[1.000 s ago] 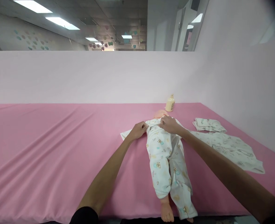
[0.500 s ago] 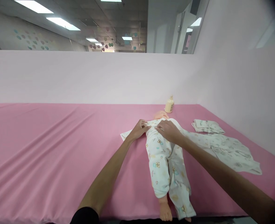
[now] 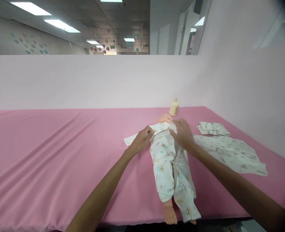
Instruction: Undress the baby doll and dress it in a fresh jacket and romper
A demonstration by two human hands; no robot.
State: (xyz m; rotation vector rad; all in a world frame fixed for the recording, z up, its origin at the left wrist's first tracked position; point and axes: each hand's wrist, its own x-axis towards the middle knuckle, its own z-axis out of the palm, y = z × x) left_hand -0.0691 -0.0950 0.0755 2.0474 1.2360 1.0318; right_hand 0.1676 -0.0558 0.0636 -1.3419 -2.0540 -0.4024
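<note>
Hands work at the doll's (image 3: 170, 161) collar near the bench's far edge: left hand (image 3: 142, 140) pinches the suit (image 3: 165, 151), right hand (image 3: 184, 134) presses flat.

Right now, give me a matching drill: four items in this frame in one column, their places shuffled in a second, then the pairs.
Items:
1. cream plastic bottle
2. small folded printed cloth
3. left hand
4. bare plastic doll foot

Places:
A. at the near edge of the pink sheet
B. on the garment at the doll's side, below its shoulder
C. against the back wall, beyond the doll's head
D. right of the doll, beyond the spread garment

Pairs: 1-C, 2-D, 3-B, 4-A
</note>
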